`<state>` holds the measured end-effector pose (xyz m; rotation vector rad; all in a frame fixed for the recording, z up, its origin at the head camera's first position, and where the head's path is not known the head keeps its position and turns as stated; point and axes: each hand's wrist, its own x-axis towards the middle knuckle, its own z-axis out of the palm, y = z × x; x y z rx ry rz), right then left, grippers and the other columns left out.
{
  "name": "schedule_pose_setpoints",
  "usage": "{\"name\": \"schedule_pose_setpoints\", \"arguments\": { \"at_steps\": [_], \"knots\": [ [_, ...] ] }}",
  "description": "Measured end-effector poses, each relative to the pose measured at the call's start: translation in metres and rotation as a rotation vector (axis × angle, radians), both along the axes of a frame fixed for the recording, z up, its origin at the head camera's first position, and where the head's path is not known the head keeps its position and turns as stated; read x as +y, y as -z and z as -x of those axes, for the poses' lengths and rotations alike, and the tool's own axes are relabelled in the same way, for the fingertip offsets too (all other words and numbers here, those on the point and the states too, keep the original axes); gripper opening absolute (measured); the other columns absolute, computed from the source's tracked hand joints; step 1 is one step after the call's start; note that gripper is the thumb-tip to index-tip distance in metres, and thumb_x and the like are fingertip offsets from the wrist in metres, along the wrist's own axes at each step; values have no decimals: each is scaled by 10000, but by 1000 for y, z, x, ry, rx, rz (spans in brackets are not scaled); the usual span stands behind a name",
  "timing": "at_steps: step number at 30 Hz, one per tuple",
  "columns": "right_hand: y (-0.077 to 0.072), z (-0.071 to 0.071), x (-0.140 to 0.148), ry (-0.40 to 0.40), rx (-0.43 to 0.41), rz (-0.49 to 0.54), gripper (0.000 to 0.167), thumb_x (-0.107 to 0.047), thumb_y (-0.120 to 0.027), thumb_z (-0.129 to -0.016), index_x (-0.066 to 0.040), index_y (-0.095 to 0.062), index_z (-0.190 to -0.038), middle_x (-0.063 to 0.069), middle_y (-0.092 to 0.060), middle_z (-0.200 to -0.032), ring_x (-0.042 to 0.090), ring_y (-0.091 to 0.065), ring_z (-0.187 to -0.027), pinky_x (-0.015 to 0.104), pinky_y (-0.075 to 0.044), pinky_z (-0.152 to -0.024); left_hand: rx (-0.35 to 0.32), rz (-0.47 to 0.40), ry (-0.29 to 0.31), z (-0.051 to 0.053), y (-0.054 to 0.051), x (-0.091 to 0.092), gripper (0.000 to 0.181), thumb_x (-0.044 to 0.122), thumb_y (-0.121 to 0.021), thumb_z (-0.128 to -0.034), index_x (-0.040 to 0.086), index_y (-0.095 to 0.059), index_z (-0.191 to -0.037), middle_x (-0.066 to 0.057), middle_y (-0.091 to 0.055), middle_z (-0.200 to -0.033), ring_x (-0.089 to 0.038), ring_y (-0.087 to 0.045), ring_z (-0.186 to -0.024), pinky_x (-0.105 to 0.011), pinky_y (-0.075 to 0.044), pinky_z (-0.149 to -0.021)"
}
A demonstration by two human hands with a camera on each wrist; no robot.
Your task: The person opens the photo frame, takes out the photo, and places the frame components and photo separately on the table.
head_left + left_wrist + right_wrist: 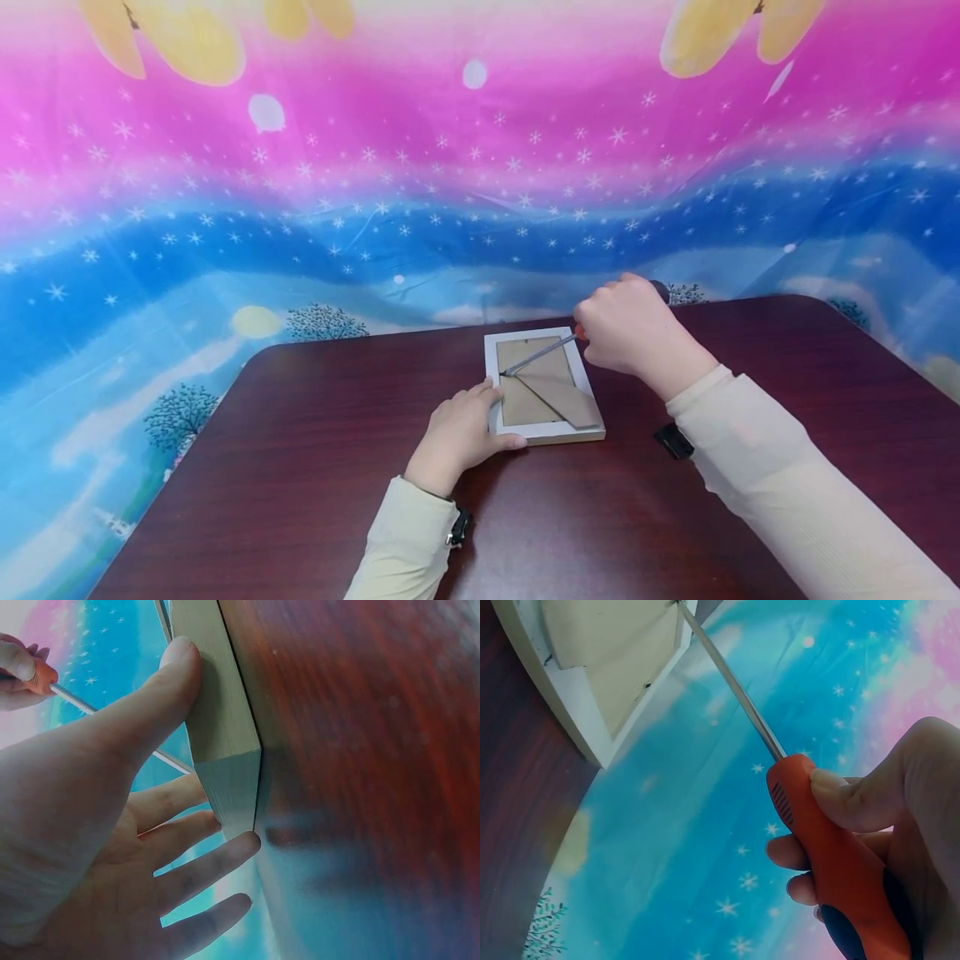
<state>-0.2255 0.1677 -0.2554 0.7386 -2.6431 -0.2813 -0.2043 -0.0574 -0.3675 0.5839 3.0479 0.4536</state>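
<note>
A white picture frame (551, 431) lies face down on the table, its brown backing board (519, 408) and a slanted stand flap (564, 398) showing. Around its near left corner rests my left hand (459, 429). In the left wrist view, the thumb presses along the near edge (217, 697) while the fairly straight, spread fingers touch or lie beside the left side. My right hand (626, 329) grips the orange and black handle of a screwdriver (840, 862) above the frame's far right. Its metal shaft slopes down left, and the tip meets the backing's left inner edge.
The dark red-brown wooden table (300, 467) has rounded far corners. Behind it hangs a pink and blue backdrop cloth (450, 192) with snowflakes and trees. Each wrist carries a black strap device (673, 442).
</note>
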Motion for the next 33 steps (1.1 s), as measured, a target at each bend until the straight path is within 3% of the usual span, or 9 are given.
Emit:
{"name": "schedule_pose_setpoints", "arguments": {
  "at_steps": [4,8,15,23,28,33],
  "knots": [
    [4,5,10,27,-90,49,145,-90,-673,-780,-178,-645,-669,-78,-534,-569,147,-499,-558,379,-459,-604,-5,2,-5,-1,0,0,744,523,-784,-800,97,-587,-1378,-109,-461,-1501,-360,-513,-1279,-519,-441,-991],
    [12,11,22,69,-182,113,138,-78,-643,-811,-189,-687,-741,-84,-591,-651,148,-528,-597,405,-481,-609,-4,6,-6,-1,-1,0,748,524,-785,-798,98,-586,-1380,-107,-461,-1501,-359,-513,-1280,-517,-439,-995],
    [27,19,40,95,-262,201,182,-66,-624,-836,-172,-754,-905,-39,-691,-824,194,-609,-707,470,-516,-685,7,13,-5,0,0,1,731,527,-785,-797,108,-598,-1366,-107,-467,-1496,-355,-534,-1250,-515,-450,-975],
    [50,25,56,125,-366,294,206,-65,-606,-863,-164,-751,-972,-34,-679,-850,198,-593,-752,462,-499,-751,18,6,-2,0,-1,1,715,526,-790,-791,105,-612,-1341,-115,-479,-1485,-357,-560,-1208,-512,-464,-947],
    [65,27,62,117,-376,314,202,-64,-617,-873,-145,-746,-1006,-24,-671,-837,188,-575,-721,452,-498,-748,16,4,1,-1,-1,1,714,523,-790,-792,98,-614,-1338,-120,-479,-1484,-354,-563,-1203,-510,-467,-943],
    [69,27,62,111,-356,316,195,-60,-634,-875,-126,-746,-1022,-8,-686,-856,189,-595,-731,471,-517,-764,11,1,4,-1,-3,1,708,514,-790,-797,90,-612,-1336,-125,-476,-1485,-353,-556,-1218,-503,-466,-949]
  ]
}}
